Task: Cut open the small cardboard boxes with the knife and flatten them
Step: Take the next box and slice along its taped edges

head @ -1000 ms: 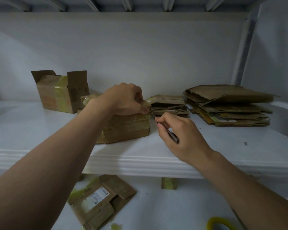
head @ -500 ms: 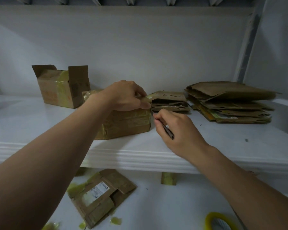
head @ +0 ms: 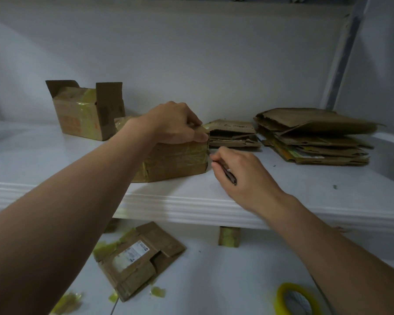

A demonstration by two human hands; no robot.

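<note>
The taped box (head: pixel 173 162) being worked on sits mid-shelf (head: pixel 305 189) near the front edge, wrapped in yellowish tape and not opened yet as far as I can see. The left grip (head: pixel 175 126) is clamped over its top right corner, fingers curled on the edge. The right grip (head: pixel 241 171) pinches the knife (head: pixel 229 175) like a pen, pointed at that same corner. The blade tip is hidden, so I can't say if it's in the tape, but I'd call this the start of the cut. Back left, an open box (head: pixel 87 110) stands with flaps up, not flattened. Done so far: a small flattened stack (head: pixel 234 135) just right of the taped box, a bigger stack (head: pixel 312 137) further right, and a flattened box (head: pixel 139 258) on the floor near a tape roll (head: pixel 293 298). So probably two left.
</note>
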